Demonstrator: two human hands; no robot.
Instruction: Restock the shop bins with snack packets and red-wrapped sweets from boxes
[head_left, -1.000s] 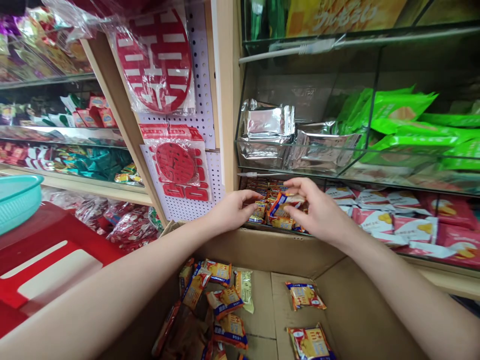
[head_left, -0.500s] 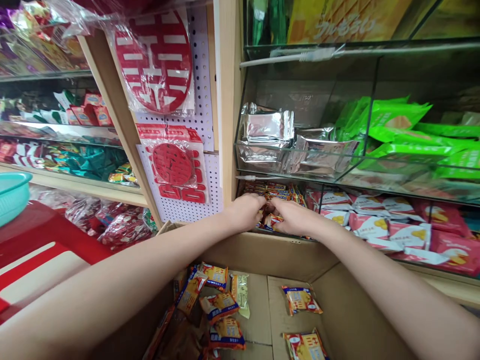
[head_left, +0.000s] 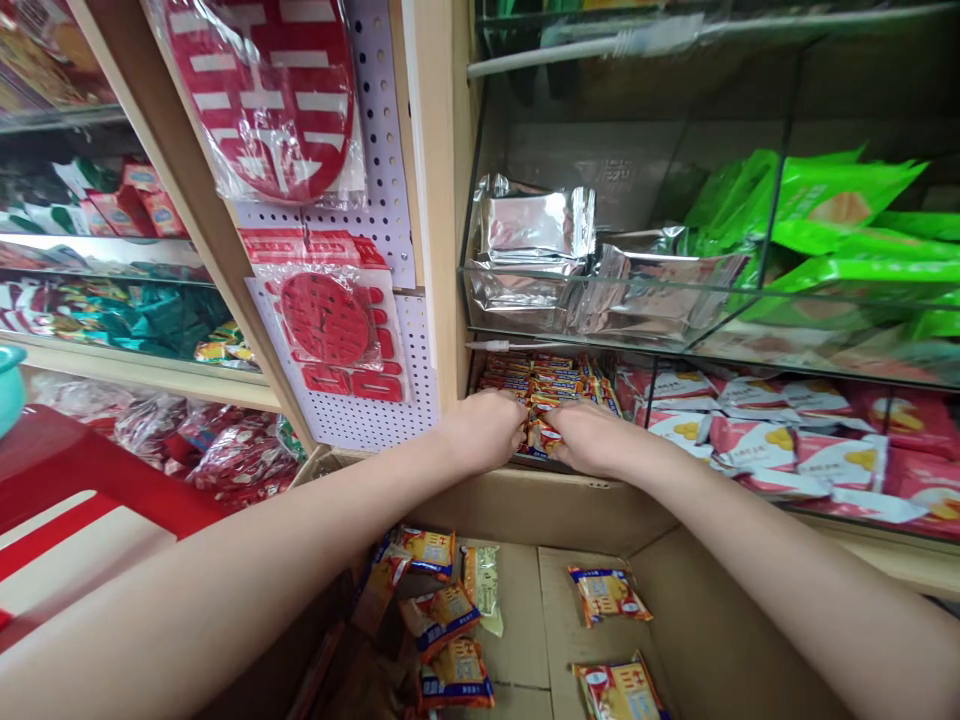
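Observation:
Both my hands reach into the lower shelf compartment holding a stack of small orange and blue snack packets [head_left: 551,378]. My left hand [head_left: 484,428] is curled, fingers pressed onto the front packets. My right hand [head_left: 589,440] is curled beside it, fingers closed on the same front packets [head_left: 541,436]. Below my arms stands an open cardboard box [head_left: 540,505] with several of the same packets [head_left: 604,592] loose on its bottom.
Pink snack bags [head_left: 757,440] fill the compartment to the right. Silver foil packs [head_left: 536,235] and green bags [head_left: 832,215] lie on the glass shelf above. Red paper decorations [head_left: 330,320] hang on a pegboard. A red stool [head_left: 67,480] stands at the left.
My right hand has brought a packet down from above into the stack, and both hands have closed in on the front packets. The view has tilted slightly lower.

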